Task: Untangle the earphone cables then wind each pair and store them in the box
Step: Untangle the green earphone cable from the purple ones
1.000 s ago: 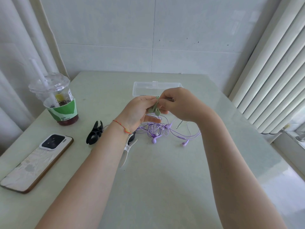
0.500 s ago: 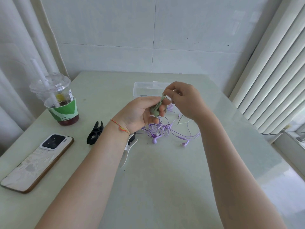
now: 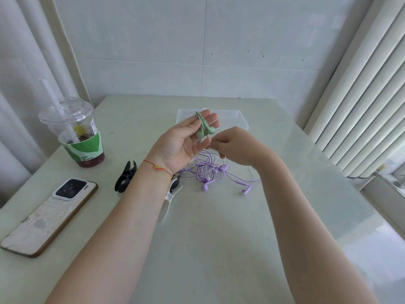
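One clear box sat on the worktop just beyond your left hand, whose spread grip cradled one wound green pair: light, springy, best pinched mid-coil. Your right hand pinched a cable end, I judged; below lay one limp purple tangle
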`<state>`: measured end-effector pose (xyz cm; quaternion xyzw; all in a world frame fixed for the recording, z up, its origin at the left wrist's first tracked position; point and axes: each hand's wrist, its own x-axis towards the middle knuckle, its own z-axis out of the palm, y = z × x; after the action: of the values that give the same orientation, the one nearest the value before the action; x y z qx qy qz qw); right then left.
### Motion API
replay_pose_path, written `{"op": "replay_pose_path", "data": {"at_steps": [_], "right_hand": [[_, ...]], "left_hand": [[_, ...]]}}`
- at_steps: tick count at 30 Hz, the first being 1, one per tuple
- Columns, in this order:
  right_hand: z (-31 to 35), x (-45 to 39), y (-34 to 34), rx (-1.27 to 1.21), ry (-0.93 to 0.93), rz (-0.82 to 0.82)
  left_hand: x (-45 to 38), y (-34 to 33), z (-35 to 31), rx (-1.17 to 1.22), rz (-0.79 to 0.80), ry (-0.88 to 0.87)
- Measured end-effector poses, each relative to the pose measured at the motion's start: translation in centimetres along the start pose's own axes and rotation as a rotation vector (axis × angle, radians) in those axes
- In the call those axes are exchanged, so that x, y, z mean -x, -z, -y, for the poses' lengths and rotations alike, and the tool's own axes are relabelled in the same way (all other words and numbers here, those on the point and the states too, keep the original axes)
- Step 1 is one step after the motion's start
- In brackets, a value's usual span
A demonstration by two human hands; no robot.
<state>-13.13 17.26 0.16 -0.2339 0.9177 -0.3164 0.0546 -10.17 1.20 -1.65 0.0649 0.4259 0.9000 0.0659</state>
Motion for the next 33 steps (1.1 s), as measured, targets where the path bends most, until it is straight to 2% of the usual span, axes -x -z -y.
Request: {"op": "replay_pose_path", "data": {"at_steps": [9, 14, 20, 30, 33], "right_hand": [[1.4, 0.5, 0.4, 0.053, 0.027, 0.069], [1.7, 0.8, 1.1, 0.09, 0.045, -0.067], [1.1, 0.5, 1.2, 0.115, 0.052, -0.171], [0.6, -0.1, 1.3, -0.087, 0.06, -0.355], [0.4, -0.2, 1.1, -0.136, 0.064, -0.376]], "left_hand": [[-0.6, 0.7, 0.9, -0.306, -0.166, -0.101], [-0.8, 1.3, 1.2, -0.529, -0.215, -0.054], [-0.4, 0.8, 1.2, -0.673, -0.137, 0.041], [0.5, 0.0, 0.3, -0.545, 0.033, 0.121], [0.7, -0.4, 0.1, -0.416, 0.039, 0.144]]}}
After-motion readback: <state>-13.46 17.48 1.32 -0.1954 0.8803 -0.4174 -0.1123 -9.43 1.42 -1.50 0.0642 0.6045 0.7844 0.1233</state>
